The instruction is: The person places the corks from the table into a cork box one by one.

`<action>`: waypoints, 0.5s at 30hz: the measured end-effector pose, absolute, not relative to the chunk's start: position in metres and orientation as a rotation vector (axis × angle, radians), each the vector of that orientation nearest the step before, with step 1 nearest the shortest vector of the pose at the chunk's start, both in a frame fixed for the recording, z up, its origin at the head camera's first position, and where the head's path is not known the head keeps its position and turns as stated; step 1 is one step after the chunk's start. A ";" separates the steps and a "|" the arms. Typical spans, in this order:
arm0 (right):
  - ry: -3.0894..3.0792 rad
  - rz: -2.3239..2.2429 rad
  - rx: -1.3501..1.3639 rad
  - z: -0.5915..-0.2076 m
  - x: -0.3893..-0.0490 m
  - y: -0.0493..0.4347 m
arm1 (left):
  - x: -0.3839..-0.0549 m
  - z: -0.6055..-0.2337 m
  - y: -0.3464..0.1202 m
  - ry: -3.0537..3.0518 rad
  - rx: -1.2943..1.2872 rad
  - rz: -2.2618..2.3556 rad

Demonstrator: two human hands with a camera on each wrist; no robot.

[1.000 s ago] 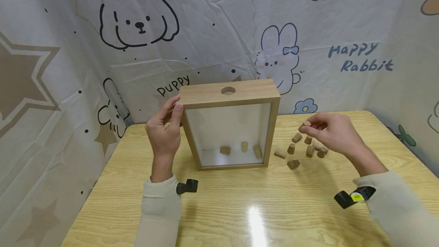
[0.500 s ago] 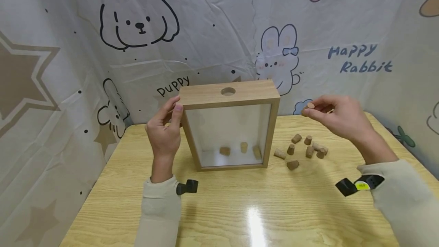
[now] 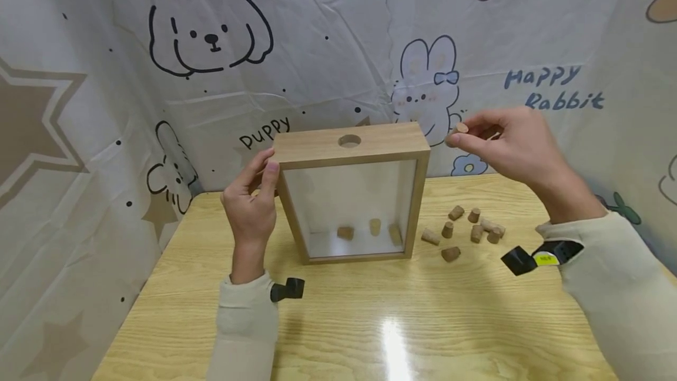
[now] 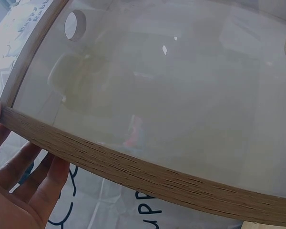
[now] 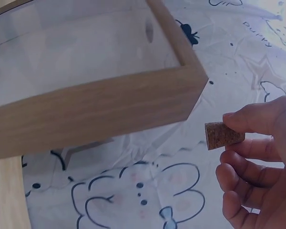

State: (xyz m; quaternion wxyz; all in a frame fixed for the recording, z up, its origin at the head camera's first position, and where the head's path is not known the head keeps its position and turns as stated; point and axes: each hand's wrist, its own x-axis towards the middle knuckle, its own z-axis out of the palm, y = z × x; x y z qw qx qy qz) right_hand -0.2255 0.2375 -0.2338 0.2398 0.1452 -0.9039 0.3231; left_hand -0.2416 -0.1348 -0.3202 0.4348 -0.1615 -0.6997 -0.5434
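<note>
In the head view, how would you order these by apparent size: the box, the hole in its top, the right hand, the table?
1. Table
2. Box
3. Right hand
4. Hole in the box's top

Wavy-grained yellow worktop (image 3: 338,316); towards its far edge, a light-brown, wood-grained box (image 3: 307,147); towards its far right corner, mottled brown corks (image 3: 451,254). Beyond, white cloth (image 3: 328,84) printed with a black-outlined puppy (image 3: 211,39) and taupe stars (image 3: 32,113). Cream sleeves (image 3: 247,331).
</note>
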 end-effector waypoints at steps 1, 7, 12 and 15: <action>-2.471 0.887 0.398 -0.232 -0.226 0.235 | -0.242 -0.320 -0.135 -1.737 -0.409 -1.350; -2.438 0.917 0.431 -0.221 -0.226 0.221 | -0.244 -0.321 -0.135 -1.716 -0.428 -1.353; -2.418 0.995 0.474 -0.213 -0.227 0.207 | -0.244 -0.322 -0.135 -1.725 -0.412 -1.355; -2.410 0.989 0.504 -0.208 -0.229 0.198 | -0.244 -0.321 -0.136 -1.721 -0.412 -1.349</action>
